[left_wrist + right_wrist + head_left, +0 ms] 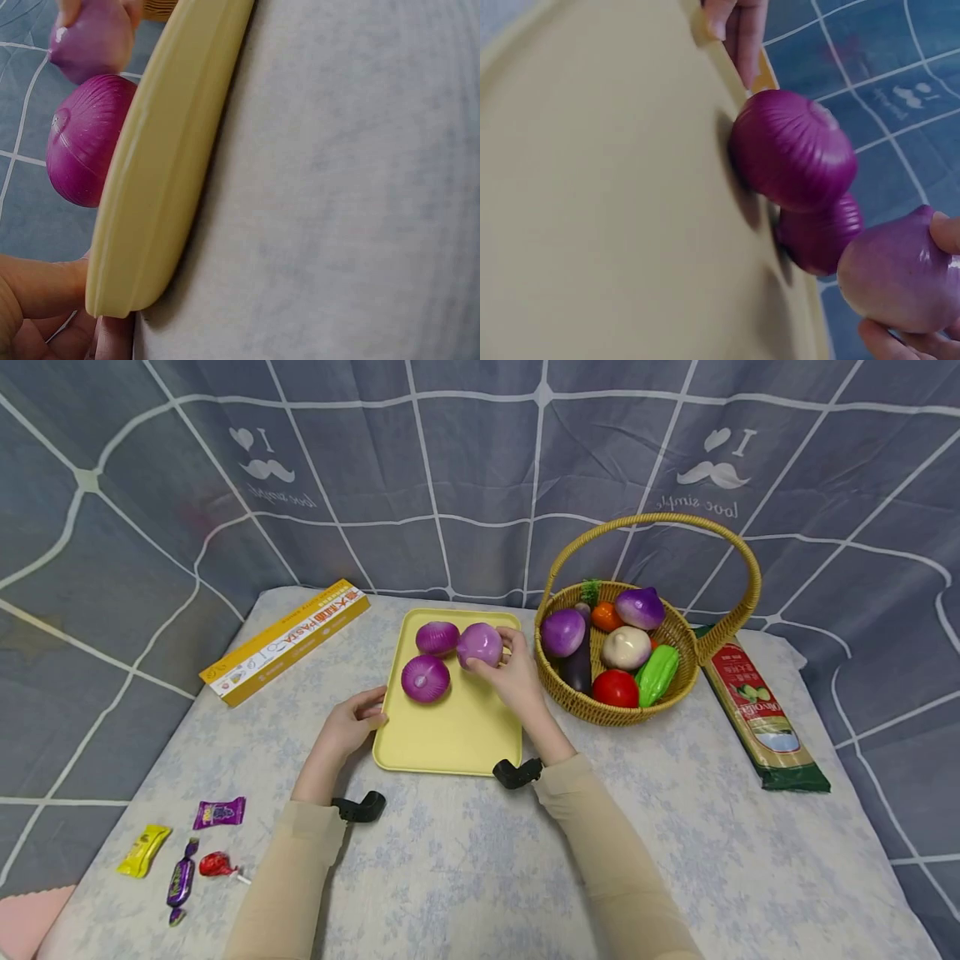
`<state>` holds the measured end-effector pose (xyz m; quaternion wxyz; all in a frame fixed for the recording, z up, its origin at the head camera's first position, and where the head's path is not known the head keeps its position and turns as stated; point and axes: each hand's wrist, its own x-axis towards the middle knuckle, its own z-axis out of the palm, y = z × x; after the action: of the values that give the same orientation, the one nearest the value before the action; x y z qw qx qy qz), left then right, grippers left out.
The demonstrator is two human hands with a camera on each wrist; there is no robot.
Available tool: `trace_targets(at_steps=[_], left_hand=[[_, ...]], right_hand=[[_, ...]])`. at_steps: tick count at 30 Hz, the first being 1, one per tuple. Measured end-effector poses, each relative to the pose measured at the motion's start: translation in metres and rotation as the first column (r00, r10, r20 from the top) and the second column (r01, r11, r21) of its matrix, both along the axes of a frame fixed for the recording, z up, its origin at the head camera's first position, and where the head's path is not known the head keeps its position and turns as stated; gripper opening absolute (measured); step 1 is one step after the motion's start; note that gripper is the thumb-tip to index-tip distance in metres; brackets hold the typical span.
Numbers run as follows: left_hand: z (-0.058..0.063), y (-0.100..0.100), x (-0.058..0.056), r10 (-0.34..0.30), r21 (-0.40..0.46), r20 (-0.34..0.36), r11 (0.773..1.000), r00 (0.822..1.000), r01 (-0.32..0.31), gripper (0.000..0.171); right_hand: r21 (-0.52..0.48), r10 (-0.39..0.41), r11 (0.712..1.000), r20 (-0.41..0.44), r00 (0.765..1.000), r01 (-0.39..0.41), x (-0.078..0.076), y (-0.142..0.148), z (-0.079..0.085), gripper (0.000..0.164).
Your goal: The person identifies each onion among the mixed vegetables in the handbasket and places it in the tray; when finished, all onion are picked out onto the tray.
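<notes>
My right hand point(517, 672) grips a pale purple onion point(480, 645) with a pointed tip, holding it over the upper right of a yellow tray point(457, 735). In the right wrist view, a gap shows between this onion point(900, 274) and the tray. Two darker purple onions, a front one point(425, 678) and a back one point(437, 638), rest on the tray's upper left. At the tray's left edge, my left hand point(348, 722) pinches the rim, thumb on one side and fingers on the other, as the left wrist view shows.
Right of the tray stands a wicker basket point(626, 717) of vegetables with a tall handle. A green-and-red pasta bag point(765, 714) lies beyond it. A yellow pasta box point(288, 643) is at the back left. Several sweets, including a red lollipop point(216, 863), lie front left.
</notes>
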<state>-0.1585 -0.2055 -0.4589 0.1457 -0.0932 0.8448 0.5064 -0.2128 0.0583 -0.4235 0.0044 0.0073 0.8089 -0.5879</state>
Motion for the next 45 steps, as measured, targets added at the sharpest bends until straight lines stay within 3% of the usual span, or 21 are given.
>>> trace_targets(at_steps=[8, 23, 33, 45], left_hand=[[0.001, 0.0, 0.002, 0.006, 0.009, 0.005, 1.0, 1.0, -0.006, 0.055], [-0.002, -0.001, 0.001, 0.008, 0.016, 0.012, 1.0, 1.0, -0.008, 0.056], [-0.002, -0.001, 0.001, 0.0, 0.015, 0.009, 1.0, 1.0, 0.0, 0.055], [0.0, -0.002, -0.001, -0.005, 0.018, 0.014, 1.0, 1.0, 0.005, 0.055]], right_hand=[[0.052, -0.048, 0.998, 0.033, 0.998, 0.046, -0.009, -0.008, -0.013, 0.075], [0.058, -0.089, 0.995, 0.098, 0.991, 0.084, -0.021, -0.009, -0.027, 0.075], [0.165, -0.116, 0.981, 0.087, 0.989, 0.1, -0.023, -0.01, -0.034, 0.077], [0.208, -0.143, 0.97, 0.074, 0.987, 0.125, -0.021, -0.011, -0.036, 0.079]])
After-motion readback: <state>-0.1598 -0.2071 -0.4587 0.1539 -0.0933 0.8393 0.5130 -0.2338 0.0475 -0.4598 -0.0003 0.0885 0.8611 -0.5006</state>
